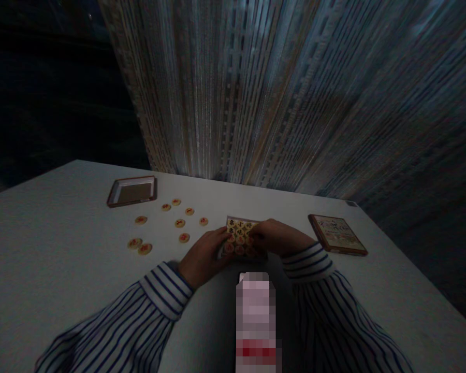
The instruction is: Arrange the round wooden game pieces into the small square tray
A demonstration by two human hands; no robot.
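Observation:
A small open box (229,257) stands in front of me, filled with rows of round Chinese chess pieces (239,240). Black characters mark the far rows and red ones the near rows. My left hand (205,257) grips the box at its left side, the thumb running along the near edge. Over the box's right part, my right hand (277,237) has its fingers curled down among the pieces. Its fingertips are partly hidden, so whether a piece is between them is unclear. Several loose red-marked pieces (179,223) lie spread on the table to the left.
On the white table (81,290), an open tray-like lid (132,192) lies at the back left. A flat decorated box or lid (338,234) is at the right. A phone-like object (255,311), blurred out, lies nearest me. Behind the table hangs a striped curtain (233,93).

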